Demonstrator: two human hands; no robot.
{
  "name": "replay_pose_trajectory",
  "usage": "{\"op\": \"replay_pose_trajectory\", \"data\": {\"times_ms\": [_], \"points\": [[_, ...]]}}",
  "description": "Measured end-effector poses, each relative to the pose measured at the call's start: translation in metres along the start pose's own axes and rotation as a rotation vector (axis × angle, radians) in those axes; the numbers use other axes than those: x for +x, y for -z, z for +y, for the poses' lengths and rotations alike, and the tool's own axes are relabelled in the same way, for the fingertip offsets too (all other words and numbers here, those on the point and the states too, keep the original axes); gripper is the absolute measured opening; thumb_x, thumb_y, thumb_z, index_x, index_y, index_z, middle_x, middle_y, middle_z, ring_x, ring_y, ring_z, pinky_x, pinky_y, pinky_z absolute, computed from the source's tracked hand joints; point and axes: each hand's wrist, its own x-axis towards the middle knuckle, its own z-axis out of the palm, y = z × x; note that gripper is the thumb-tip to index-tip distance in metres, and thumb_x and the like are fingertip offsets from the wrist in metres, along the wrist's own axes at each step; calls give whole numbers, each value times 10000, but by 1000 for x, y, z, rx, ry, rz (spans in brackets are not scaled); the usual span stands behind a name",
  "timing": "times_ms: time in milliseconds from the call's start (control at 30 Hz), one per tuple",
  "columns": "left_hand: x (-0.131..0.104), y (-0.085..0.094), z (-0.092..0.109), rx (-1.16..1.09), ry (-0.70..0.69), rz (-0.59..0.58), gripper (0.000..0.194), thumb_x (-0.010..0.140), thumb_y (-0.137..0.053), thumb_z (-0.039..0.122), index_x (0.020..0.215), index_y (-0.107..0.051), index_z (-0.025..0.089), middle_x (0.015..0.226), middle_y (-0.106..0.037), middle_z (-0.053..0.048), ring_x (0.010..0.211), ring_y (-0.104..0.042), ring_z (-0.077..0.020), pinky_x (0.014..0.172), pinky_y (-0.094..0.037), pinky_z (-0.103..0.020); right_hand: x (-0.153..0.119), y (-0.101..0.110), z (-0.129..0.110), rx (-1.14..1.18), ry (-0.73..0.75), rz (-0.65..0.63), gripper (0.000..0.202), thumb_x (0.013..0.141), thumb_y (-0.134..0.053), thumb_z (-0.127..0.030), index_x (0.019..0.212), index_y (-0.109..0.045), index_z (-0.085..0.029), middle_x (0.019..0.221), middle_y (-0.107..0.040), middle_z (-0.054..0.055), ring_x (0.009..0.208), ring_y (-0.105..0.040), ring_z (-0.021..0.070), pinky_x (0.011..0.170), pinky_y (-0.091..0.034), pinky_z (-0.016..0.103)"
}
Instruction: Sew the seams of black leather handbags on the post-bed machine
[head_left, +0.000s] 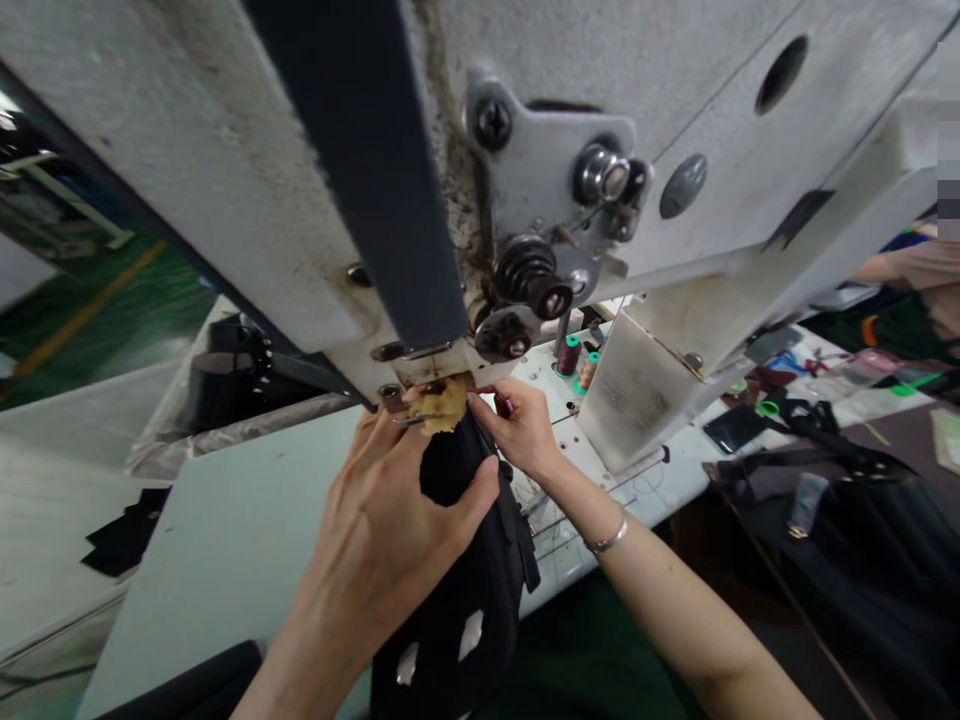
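1. While the left hand (382, 500) arches over the black piece (454, 590), its thumb stands wide of the fingers; their tips reach the yellowish scrap (446, 408), though I cannot tell whether they grip it;
2. the black piece lies between the hands, long axis running from under the sewing machine (187, 150) back toward the person, above the counter (247, 500);
3. the right hand (525, 425), fingers nearly closed round a slim reddish thing (505, 407), sits by its far right edge; both hands' fingertips are near the scrap.

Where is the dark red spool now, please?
In the head view, the dark red spool stands right of centre, beside the tan spool, beyond the right hand.
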Motion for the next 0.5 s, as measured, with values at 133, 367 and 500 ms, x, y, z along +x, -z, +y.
{"op": "replay_pose_trajectory", "data": {"times_ms": [133,367,500], "points": [[0,0,0,-6,18,-6,390,839,-619,488,1086,-644,188,1144,-668,-109,1183,-606,-345,1047,-505,-523,-4,-7,3,77,-81,100,219,939,-630,-384,921,-688,-173,763,-599,-9,605,-448,96,582,-368,242],[2,0,2,-10,17,0,404,823,-638,487,1101,-645,193,1169,-675,-97,1176,-609,-338,1058,-502,-507,-10,13,-16,234,-157,53,283,975,-590,-483,1003,-644,-207,610,-362,-81,472,-254,80,455,-237,236],[3,-2,1,-18,15,1,429,808,-643,507,1094,-655,188,1159,-685,-96,1170,-614,-339,1053,-504,-504,4,28,-24,88,90,-136,203,886,-751,-397,971,-727,-215,775,-504,-14,633,-404,106,571,-338,245]]}}
